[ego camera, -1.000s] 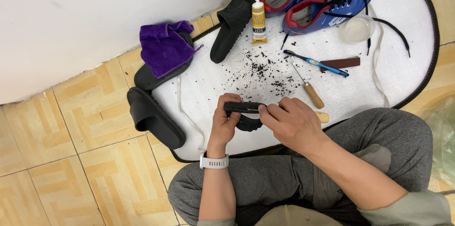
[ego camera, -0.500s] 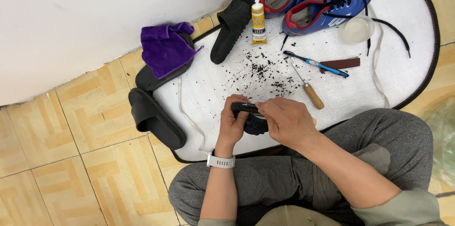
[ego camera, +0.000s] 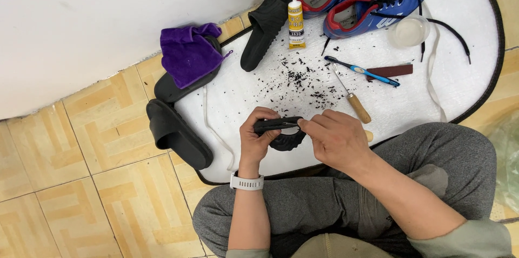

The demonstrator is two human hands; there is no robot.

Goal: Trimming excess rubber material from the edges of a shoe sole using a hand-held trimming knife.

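So the small black rubber sole piece [ego camera: 281,131] sits right between both hands, just above the person's lap and over the near edge of the white oval foam mat [ego camera: 465,79]. The left hand [ego camera: 255,140] has its fingers curled around the left end of it, thumb on top, wrist bent up with a white wristwatch [ego camera: 247,181] on it. The right hand [ego camera: 336,140] comes in from the right, forearm angled across the knee, and its thumb and forefinger are pinching the right end of that piece.

Counting stuff left to right: two black rubber slide sandals [ego camera: 178,133] half on the tan tiled floor [ego camera: 70,182], one with a purple cloth [ego camera: 186,52] bunched on it, one more black slipper [ego camera: 263,26] lying on the mat, one white glue tube with a yellow label [ego camera: 294,20] standing upright beside it, a scatter of black crumbs [ego camera: 303,79], one wooden-handled awl [ego camera: 352,102], one blue toothbrush [ego camera: 362,71], one brown flat block [ego camera: 390,70], two blue sneakers with red lining [ego camera: 373,4], and one clear round plastic cup [ego camera: 410,32].
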